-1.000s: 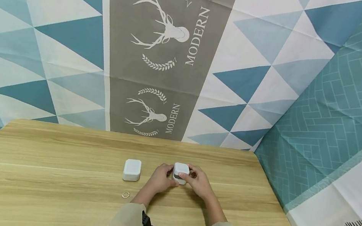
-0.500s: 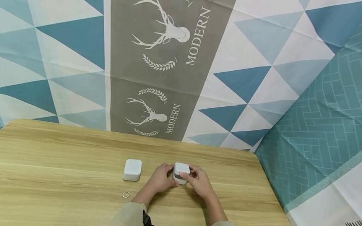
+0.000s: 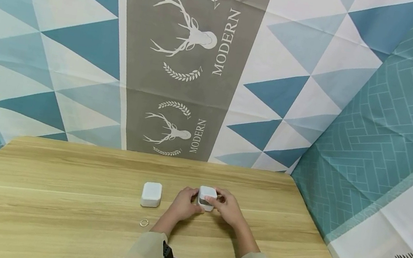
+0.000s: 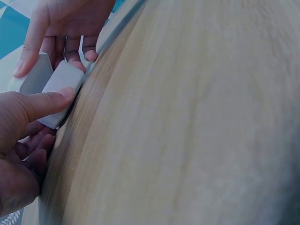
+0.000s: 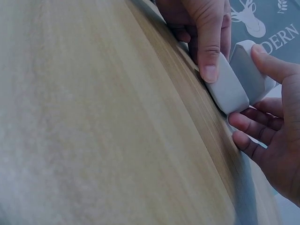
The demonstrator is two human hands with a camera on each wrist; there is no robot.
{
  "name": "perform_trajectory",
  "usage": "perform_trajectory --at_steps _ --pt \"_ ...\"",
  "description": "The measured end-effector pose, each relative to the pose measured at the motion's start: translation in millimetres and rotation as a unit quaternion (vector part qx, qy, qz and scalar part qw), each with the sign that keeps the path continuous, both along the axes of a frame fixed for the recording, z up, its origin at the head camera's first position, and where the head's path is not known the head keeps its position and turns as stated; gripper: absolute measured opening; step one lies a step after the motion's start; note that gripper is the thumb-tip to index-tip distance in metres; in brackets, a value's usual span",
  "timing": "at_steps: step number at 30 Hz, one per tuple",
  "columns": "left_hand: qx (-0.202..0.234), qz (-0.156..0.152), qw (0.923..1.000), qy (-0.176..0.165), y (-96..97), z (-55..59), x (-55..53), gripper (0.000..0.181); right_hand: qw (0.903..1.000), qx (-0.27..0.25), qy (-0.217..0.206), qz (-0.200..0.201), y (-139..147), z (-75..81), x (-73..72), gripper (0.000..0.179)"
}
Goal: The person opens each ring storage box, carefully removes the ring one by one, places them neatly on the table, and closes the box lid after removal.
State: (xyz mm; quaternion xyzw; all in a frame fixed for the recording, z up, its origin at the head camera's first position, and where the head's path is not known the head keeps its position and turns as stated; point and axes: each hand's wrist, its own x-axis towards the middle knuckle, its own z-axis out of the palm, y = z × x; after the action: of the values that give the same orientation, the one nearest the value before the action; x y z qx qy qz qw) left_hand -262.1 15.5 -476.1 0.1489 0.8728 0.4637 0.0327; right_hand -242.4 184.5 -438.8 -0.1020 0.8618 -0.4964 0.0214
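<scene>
plainly, the backdrop point(image 3: 180, 90) (behind held box point(image 3: 207, 191)) reads "modern"

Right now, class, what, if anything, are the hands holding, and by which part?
The partly open white box: the left hand grips its lower half, while the right hand holds its tilted upper half.

Free tabletop point(image 3: 202, 238) between forearms point(image 3: 167, 222), hands point(image 3: 182, 204) beyond
</scene>
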Motion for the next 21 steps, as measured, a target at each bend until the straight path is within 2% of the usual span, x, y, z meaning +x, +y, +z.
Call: perform_trajectory --at_steps 8,15,21 --pt "0.006 0.002 1.0000 0.000 0.2 1.0 0.6 0.066 1.0000 0.006 0.000 -0.003 0.1 -0.2 -1.4 0.045" --pt "0.004 0.001 1.0000 0.003 0.0 0.0 -0.2 0.067 0.9998 0.004 -0.004 -0.016 8.4 -30.3 -22.3 0.048" --pt "0.006 0.003 1.0000 -0.001 0.2 0.4 0.4 0.067 0.9999 -0.002 -0.003 -0.016 10.5 -33.5 -24.3 0.053"
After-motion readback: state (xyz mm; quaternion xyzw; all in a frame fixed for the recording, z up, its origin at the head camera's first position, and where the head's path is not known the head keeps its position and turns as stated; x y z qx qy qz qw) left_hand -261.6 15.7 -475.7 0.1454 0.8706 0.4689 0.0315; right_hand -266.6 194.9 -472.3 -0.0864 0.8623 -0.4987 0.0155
